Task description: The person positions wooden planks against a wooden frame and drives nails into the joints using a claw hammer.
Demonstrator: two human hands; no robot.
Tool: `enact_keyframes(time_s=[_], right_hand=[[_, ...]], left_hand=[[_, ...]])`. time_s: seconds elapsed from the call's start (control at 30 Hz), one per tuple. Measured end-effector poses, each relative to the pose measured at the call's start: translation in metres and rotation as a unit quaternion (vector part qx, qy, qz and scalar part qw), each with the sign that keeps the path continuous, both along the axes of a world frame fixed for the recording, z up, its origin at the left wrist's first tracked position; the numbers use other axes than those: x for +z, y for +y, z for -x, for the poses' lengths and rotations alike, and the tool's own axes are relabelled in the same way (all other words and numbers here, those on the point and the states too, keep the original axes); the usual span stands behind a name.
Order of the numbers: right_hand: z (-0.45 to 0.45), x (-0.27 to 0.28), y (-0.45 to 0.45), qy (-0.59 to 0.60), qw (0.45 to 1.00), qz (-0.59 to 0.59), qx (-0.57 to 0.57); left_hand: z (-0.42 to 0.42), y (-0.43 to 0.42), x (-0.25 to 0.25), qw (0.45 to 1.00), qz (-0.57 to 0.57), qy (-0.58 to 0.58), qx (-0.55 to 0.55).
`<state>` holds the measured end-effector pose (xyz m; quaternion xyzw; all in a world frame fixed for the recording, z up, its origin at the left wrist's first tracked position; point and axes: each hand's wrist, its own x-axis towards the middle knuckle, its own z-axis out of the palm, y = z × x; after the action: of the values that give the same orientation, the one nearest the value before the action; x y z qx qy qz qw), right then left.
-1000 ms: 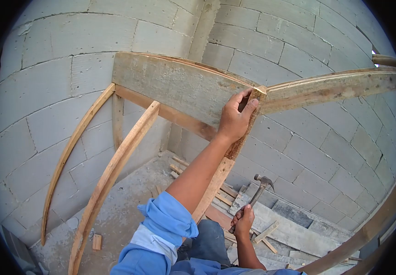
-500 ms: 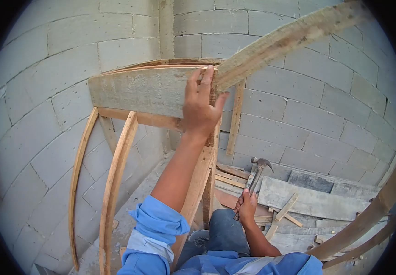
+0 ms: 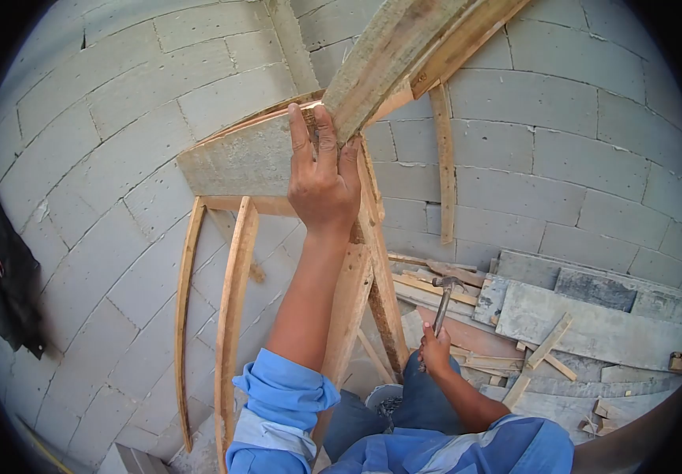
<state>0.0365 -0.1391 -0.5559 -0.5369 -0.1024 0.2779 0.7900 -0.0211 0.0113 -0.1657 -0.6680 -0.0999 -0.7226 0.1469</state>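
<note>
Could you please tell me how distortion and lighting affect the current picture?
In the head view, the block wall bows with lens distortion and the corners go black; in that same view, soft light without harsh glare leaves the left hand clear.

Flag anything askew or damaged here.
Two strips lie crossed over the planks on the floor at right, askew to the boards beneath, so that pile looks untidy. Nothing near the left hand looks clearly broken.
</note>
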Motion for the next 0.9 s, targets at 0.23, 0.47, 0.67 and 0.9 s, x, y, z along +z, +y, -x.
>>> enact_keyframes(time_s=[0.23,0.47,0.67,0.9], right_hand=[[-0.014,-0.105,-0.020,-0.007,0.981,0.195,0.019],[-0.019,-0.083,-0.043,0.022,0.975,0.210,0.067],[-0.008,-0.067,-0.044,-0.014,0.971,0.208,0.115],[0.003,-0.075,-0.038,0.007,0.966,0.206,0.156]], left_hand=[[0.003,-0.014,-0.011,0.999,-0.019,-0.010,-0.028],[0.033,-0.105,-0.246,0.912,0.240,0.132,-0.306],[0.112,-0.094,-0.499,0.685,0.606,0.384,-0.130],[0.154,-0.084,-0.640,0.518,0.656,0.549,-0.014]])
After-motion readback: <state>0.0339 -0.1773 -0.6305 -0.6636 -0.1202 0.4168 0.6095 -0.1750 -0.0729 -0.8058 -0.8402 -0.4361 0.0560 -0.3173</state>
